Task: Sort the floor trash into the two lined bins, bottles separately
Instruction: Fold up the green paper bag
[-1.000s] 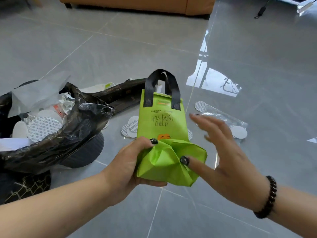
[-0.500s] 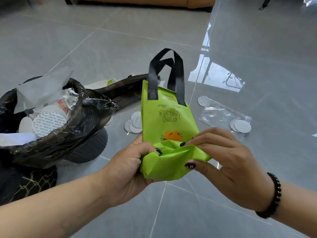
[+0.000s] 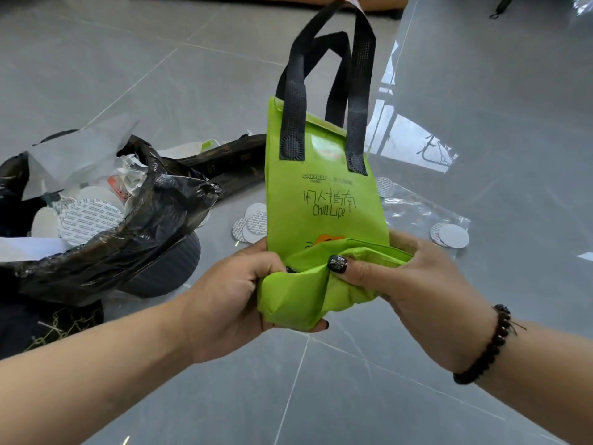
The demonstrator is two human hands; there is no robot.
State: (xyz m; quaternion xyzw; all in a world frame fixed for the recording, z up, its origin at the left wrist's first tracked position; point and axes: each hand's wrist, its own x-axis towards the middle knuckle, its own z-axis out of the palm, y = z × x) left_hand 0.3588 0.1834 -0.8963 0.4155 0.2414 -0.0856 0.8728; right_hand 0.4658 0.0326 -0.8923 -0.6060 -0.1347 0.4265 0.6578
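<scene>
Green bag (image 3: 324, 216): held upright above floor, beside lined bin (image 3: 138, 239).
Left hand (image 3: 231, 293): gripping crumpled bottom.
Right hand (image 3: 414, 284): pinching fold.
Advice: fold flat, squeeze small, then drop into non-bottle bin.

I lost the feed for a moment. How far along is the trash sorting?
Done: the black-lined bin already holds seal discs and paper. In hand: left hand and right hand both grip the green tote bag's folded bottom. Left: seal discs and a clear plastic bag lie on the floor. No bottles or second bin in view.
</scene>
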